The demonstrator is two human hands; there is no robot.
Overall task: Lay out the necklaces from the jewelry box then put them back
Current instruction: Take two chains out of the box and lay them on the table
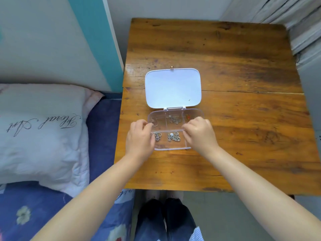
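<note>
A clear plastic jewelry box lies on the wooden table, its white lid folded flat open away from me. Its compartments hold several chains: a thin necklace at top left, a silver chain at top middle, an orange piece at top right, and silver tangles in the front row. My left hand rests on the box's left side, its fingertips pinched at the thin necklace. My right hand covers the right side, fingers curled over the divider.
A bed with a white pillow and a blue flowered sheet stands directly left of the table. Walls close in behind and on the right. My legs show below the table's front edge.
</note>
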